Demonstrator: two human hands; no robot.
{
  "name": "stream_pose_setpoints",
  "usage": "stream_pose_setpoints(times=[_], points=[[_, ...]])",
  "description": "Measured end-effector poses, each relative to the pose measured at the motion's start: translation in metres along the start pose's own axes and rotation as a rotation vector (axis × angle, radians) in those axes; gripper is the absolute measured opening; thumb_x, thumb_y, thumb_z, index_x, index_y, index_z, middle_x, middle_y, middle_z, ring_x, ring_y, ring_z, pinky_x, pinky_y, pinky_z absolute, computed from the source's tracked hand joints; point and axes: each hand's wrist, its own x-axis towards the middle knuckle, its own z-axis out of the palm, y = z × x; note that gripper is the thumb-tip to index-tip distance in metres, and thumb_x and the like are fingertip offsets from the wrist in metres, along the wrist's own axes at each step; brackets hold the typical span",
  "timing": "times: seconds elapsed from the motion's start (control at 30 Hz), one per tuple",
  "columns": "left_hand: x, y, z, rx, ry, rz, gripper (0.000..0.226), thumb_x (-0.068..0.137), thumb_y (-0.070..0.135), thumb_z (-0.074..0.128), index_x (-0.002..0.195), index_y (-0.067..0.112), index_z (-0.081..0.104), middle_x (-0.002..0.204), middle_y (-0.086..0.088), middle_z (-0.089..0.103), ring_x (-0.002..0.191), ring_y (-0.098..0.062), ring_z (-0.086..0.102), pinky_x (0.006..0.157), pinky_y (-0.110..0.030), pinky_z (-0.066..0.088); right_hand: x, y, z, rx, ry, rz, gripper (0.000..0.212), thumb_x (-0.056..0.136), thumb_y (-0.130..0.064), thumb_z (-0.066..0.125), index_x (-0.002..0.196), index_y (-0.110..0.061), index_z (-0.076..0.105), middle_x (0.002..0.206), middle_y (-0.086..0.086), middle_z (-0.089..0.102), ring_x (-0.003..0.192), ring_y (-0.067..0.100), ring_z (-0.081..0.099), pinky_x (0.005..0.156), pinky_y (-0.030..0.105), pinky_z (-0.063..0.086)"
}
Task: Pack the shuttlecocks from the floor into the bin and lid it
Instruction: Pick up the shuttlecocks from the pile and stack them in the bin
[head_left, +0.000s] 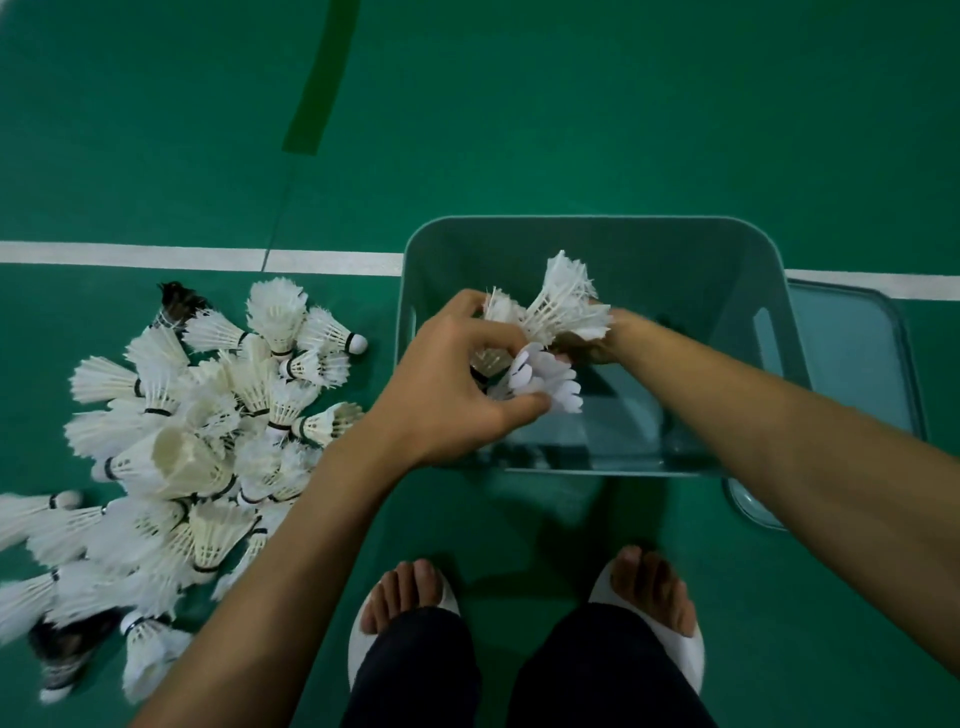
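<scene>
A teal plastic bin (592, 228) stands on the green floor in front of me. Over its open top both hands hold a bunch of white feather shuttlecocks (558, 306). My left hand (457, 379) grips the bunch from the left, fingers curled round it. My right hand (597, 343) holds it from the right and is mostly hidden behind the feathers. What shows of the bin's inside holds no shuttlecocks. A big pile of shuttlecocks (197, 441) lies on the floor to the left. The bin's lid (857, 364) lies flat on the floor against the bin's right side.
My two feet in white slippers (405, 597) stand just in front of the bin. A white court line (197, 257) runs across the floor behind the pile and bin. A few dark-feathered shuttlecocks (176, 304) lie at the pile's edges.
</scene>
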Motion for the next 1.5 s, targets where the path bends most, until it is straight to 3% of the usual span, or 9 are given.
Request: stream_pose_setpoints(times=[0.17, 0.3, 0.47, 0.63, 0.8, 0.93, 1.07, 1.23, 1.5], points=[[0.011, 0.001, 0.015, -0.003, -0.024, 0.0, 0.028, 0.069, 0.044, 0.083, 0.091, 0.026, 0.079, 0.098, 0.002, 0.048, 0.086, -0.015, 0.057, 0.075, -0.024, 0.044, -0.04, -0.013, -0.053, 0.151, 0.22, -0.049, 0.034, 0.107, -0.012, 0.042, 0.118, 0.015, 0.06, 0.097, 0.023, 0.068, 0.068, 0.026, 0.066, 0.049, 0.025, 0.058], [0.024, 0.001, 0.032, 0.074, -0.091, -0.028, 0.03, 0.066, 0.048, 0.082, 0.086, 0.026, 0.077, 0.103, -0.003, 0.053, 0.091, -0.021, 0.059, 0.081, -0.033, 0.051, -0.088, -0.012, -0.07, 0.015, 0.243, -0.276, 0.067, 0.091, -0.063, 0.059, 0.09, 0.002, 0.075, 0.078, 0.014, 0.074, 0.062, 0.017, 0.062, 0.06, 0.024, 0.05], [0.026, -0.003, 0.05, 0.133, -0.287, -0.09, 0.029, 0.067, 0.038, 0.089, 0.068, 0.018, 0.068, 0.085, 0.005, 0.055, 0.078, -0.014, 0.056, 0.073, -0.03, 0.045, -0.094, -0.008, -0.056, -0.387, 0.239, -0.352, 0.008, 0.083, -0.009, 0.08, 0.087, -0.003, 0.081, 0.079, 0.011, 0.074, 0.057, 0.005, 0.054, 0.052, 0.017, 0.041], [0.021, -0.019, 0.062, -0.043, -0.483, -0.167, 0.028, 0.066, 0.044, 0.083, 0.064, 0.02, 0.068, 0.065, 0.011, 0.058, 0.073, -0.008, 0.06, 0.076, -0.031, 0.051, -0.058, -0.008, -0.057, -0.402, 0.312, -0.101, 0.019, 0.093, -0.009, 0.071, 0.078, 0.002, 0.073, 0.067, 0.012, 0.066, 0.053, 0.016, 0.053, 0.048, 0.021, 0.041], [0.032, -0.031, 0.061, 0.007, -0.501, -0.146, 0.048, 0.06, 0.044, 0.079, 0.061, 0.005, 0.052, 0.06, -0.001, 0.036, 0.058, -0.017, 0.035, 0.059, -0.033, 0.03, -0.035, 0.007, -0.041, -0.514, 0.163, 0.08, 0.053, 0.091, -0.054, 0.069, 0.097, -0.001, 0.067, 0.086, 0.016, 0.076, 0.07, 0.026, 0.071, 0.068, 0.032, 0.06], [0.04, -0.041, 0.054, 0.154, -0.506, -0.234, 0.04, 0.067, 0.032, 0.088, 0.063, 0.011, 0.054, 0.063, -0.006, 0.044, 0.058, -0.021, 0.041, 0.058, -0.031, 0.034, -0.031, 0.015, -0.043, -0.754, 0.226, 0.122, 0.051, 0.088, -0.042, 0.078, 0.101, 0.002, 0.055, 0.083, 0.015, 0.068, 0.056, 0.024, 0.06, 0.048, 0.026, 0.053], [0.043, -0.041, 0.057, 0.158, -0.591, -0.324, 0.037, 0.071, 0.029, 0.088, 0.067, 0.012, 0.055, 0.067, -0.006, 0.057, 0.061, -0.024, 0.055, 0.057, -0.027, 0.041, -0.029, 0.02, -0.031, -0.773, 0.097, 0.336, 0.08, 0.084, -0.057, 0.075, 0.126, 0.007, 0.052, 0.094, 0.023, 0.075, 0.079, 0.034, 0.076, 0.067, 0.036, 0.062], [0.042, -0.038, 0.061, 0.225, -0.689, -0.346, 0.033, 0.075, 0.032, 0.086, 0.073, 0.013, 0.059, 0.076, -0.004, 0.062, 0.074, -0.024, 0.063, 0.06, -0.028, 0.043, -0.024, 0.026, -0.007, -0.872, 0.088, 0.373, 0.092, 0.095, -0.065, 0.054, 0.144, 0.01, 0.033, 0.081, 0.028, 0.075, 0.052, 0.031, 0.073, 0.043, 0.029, 0.057], [0.038, -0.033, 0.065, 0.318, -0.753, -0.369, 0.04, 0.08, 0.037, 0.08, 0.082, 0.008, 0.053, 0.084, -0.005, 0.06, 0.065, -0.017, 0.061, 0.063, -0.032, 0.05, -0.007, 0.027, 0.015, -0.344, 0.037, 0.383, 0.023, 0.099, -0.017, 0.063, 0.114, -0.002, 0.056, 0.082, 0.018, 0.068, 0.065, 0.029, 0.069, 0.041, 0.027, 0.057]])
